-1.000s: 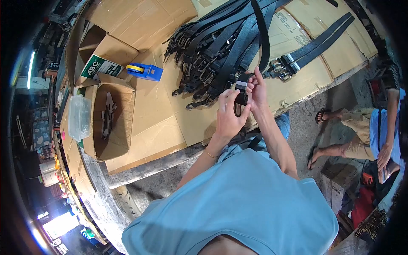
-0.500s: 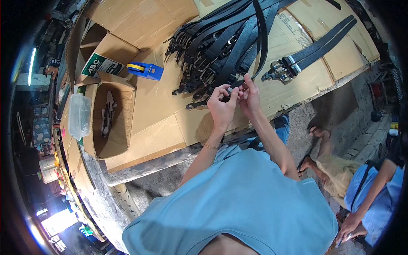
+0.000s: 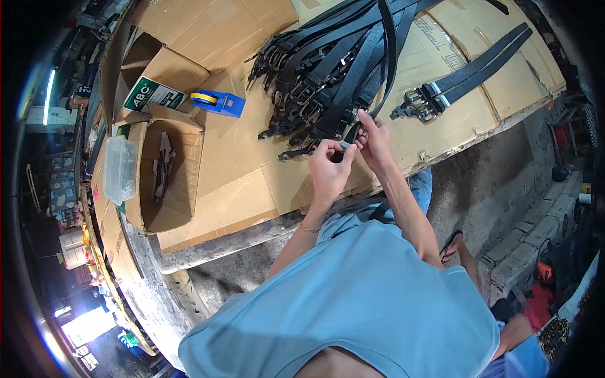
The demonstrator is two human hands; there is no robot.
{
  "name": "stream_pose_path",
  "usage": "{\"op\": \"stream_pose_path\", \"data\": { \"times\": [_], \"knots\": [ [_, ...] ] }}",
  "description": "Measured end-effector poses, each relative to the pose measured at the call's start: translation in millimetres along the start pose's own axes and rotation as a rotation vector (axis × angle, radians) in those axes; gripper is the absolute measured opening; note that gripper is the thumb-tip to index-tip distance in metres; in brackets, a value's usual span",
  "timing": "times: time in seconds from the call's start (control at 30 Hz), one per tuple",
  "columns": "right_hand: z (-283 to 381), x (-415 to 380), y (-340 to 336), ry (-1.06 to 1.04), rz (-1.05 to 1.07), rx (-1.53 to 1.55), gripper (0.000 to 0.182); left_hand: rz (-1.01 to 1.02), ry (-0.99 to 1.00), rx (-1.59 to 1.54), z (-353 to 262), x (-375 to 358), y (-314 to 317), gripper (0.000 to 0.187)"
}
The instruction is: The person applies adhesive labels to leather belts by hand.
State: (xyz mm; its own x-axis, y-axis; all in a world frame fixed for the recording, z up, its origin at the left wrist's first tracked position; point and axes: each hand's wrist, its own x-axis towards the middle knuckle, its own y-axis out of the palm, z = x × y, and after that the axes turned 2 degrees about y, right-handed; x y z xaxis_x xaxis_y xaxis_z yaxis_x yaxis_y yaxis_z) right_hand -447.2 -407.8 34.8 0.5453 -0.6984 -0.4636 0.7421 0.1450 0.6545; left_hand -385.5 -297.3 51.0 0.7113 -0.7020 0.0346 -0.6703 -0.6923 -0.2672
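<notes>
Even, fairly bright light falls on the cardboard-covered tabletop (image 3: 239, 164), with soft shadows under the belts (image 3: 340, 69). Strong fisheye distortion bends the edges, and black vignette fills the corners. A fluorescent tube (image 3: 48, 94) glares at nine o'clock; a blown-out bright patch sits at seven o'clock. The centre is sharp, the rim dim and smeared.

Matt black leather belts (image 3: 334, 69) carry dull metal buckles (image 3: 421, 107). Rough brown cardboard (image 3: 239, 157) covers the bench. At ten o'clock sits a glossy blue plastic tape dispenser (image 3: 220, 102).
</notes>
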Motion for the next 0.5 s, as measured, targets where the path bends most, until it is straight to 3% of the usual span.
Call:
{"op": "stream_pose_path", "data": {
  "times": [0.17, 0.23, 0.27, 0.3, 0.33, 0.4, 0.5],
  "knots": [
    [-0.9, 1.1, -5.9, -0.005, 0.009, -0.043, 0.025, 0.082, -0.062, -0.078, 12.1, -5.3, -2.5, 0.021],
    [4.7, 0.6, -7.5, -0.052, 0.025, -0.248, 0.026, 0.217, -0.345, -0.431, 5.4, -3.2, -8.1, 0.018],
    [5.6, 2.5, -10.1, -0.052, 0.02, -0.245, 0.026, 0.221, -0.348, -0.428, 5.9, -2.1, -10.4, 0.018],
    [6.3, 6.2, -13.3, -0.128, 0.062, -0.32, 0.027, 0.297, -0.381, -0.656, 6.5, -0.5, -12.5, 0.019],
    [7.4, 10.1, -16.3, -0.207, 0.105, -0.395, 0.027, 0.373, -0.41, -0.885, 6.8, 1.9, -14.2, 0.023],
    [11.0, 10.0, -14.3, -0.195, 0.113, -0.41, 0.025, 0.462, -0.403, -0.884, 4.3, 4.2, -15.1, 0.032],
    [17.9, 1.1, -2.2, -0.212, 0.127, -0.48, 0.025, 0.596, -0.632, -0.938, -4.3, 3.3, -12.0, 0.045]
  ]
}}
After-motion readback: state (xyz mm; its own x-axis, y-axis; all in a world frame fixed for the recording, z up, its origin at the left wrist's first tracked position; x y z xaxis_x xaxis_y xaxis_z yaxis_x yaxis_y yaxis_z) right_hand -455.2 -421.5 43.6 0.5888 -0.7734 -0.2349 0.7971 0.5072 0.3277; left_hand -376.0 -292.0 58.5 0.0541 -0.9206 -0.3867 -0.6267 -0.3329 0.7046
